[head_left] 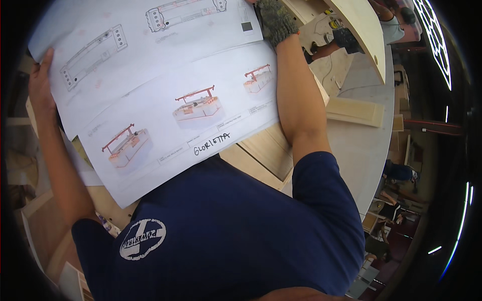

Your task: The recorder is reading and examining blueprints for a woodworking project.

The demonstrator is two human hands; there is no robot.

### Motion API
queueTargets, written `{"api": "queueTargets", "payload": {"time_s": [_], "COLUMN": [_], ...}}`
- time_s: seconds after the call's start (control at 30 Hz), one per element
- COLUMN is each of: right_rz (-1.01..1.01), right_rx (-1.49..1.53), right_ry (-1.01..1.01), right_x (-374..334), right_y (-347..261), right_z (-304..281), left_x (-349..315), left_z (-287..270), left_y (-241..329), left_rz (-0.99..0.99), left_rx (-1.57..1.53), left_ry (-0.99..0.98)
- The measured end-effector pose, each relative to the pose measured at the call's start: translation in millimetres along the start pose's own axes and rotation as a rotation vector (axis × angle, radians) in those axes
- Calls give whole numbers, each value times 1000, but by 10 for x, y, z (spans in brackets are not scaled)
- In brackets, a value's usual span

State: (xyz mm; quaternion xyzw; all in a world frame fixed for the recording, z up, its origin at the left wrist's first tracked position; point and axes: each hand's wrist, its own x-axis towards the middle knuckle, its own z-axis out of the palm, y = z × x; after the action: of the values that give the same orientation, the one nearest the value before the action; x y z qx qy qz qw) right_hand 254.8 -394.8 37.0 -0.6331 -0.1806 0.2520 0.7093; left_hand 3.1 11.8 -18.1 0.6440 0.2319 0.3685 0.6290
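holding large printed drawing sheets point(165, 85) up over pale wooden panels point(263, 150): bare left hand point(40, 83) gripping the left edge, gloved right hand point(273, 20) clasping the upper right edge.

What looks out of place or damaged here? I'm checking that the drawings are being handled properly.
Nothing looks torn or spilled. The drawing sheets are fanned askew, overlapping unevenly. Only the right hand wears a knit glove; the left hand is bare.
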Motion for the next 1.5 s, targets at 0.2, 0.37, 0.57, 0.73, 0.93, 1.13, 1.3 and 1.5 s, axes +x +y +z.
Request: {"api": "queueTargets", "payload": {"time_s": [0.2, 0.37, 0.57, 0.73, 0.93, 1.13, 1.3, 1.5], "right_rz": [26, 33, -46, -185, 38, 24, 21, 92], "right_rx": [-79, 5, -245, -786, -280, -162, -220, -241], "right_ry": [82, 25, 90, 101, 152, 41, 160, 228], "right_x": [-20, -22, 59, 10, -71, -6, -109, -92], "right_y": [-11, -11, 63, -17, -76, -16, -103, -102], "right_z": [-9, -16, -168, -78, 25, -64, 74, 89], "left_x": [43, 1, 9, -27, 17, 11, -10, -20], "left_z": [-51, -2, 23, 9, -28, -13, -7, -22], "left_y": [-63, 7, -12, 21, -5, -8, -13, 27], "left_rz": [10, 4, 3, 3, -13, 5, -3, -6], "left_rx": [-125, -58, -37, -64, -85, -75, -53, -60], "left_ry": [-53, -47, -31, -26, -44, -56, -57, -50]}}
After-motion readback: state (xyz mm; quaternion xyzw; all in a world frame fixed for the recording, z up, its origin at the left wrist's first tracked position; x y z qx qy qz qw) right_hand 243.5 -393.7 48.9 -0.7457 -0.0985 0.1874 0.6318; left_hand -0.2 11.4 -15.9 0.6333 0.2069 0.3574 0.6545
